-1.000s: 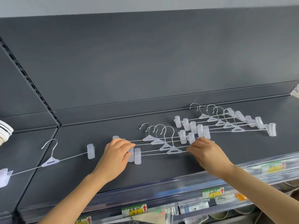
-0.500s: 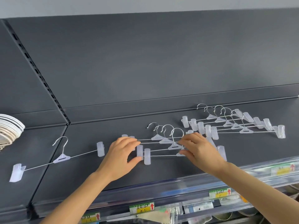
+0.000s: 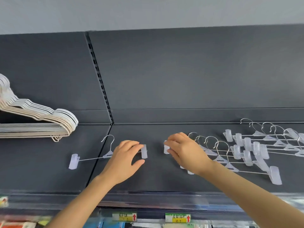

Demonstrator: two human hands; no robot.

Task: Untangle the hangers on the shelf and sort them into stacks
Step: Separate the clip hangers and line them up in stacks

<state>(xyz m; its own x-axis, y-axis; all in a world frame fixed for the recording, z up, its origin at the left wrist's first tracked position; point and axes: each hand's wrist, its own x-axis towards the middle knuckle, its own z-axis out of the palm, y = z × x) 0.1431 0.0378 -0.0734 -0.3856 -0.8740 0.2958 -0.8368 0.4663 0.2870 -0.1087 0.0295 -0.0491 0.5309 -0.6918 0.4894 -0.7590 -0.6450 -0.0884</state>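
Observation:
A single clear clip hanger [image 3: 73, 161] lies on the dark shelf [image 3: 164, 180], across the seam between two panels. My left hand [image 3: 125, 159] reaches over its wire bar. The fingertips touch its right clip [image 3: 144, 151] and the thumb is spread below, apart from it. To the right lies a fanned stack of several clip hangers [image 3: 221, 157]. My right hand [image 3: 185, 152] grips the stack's left-end clip [image 3: 166, 149] and hides other clips beneath it. A second stack of clip hangers [image 3: 263, 139] lies farther right and back.
A pile of white and beige plain hangers [image 3: 41, 120] sits on the left shelf panel. A slotted upright rail [image 3: 98, 76] divides the back wall. Price labels [image 3: 177, 218] line the shelf's front edge, with goods below.
My left hand left the middle stack's left clips and moved left to the single hanger's right clip. My right hand shifted from the stack's right side to its left end. The view swung left.

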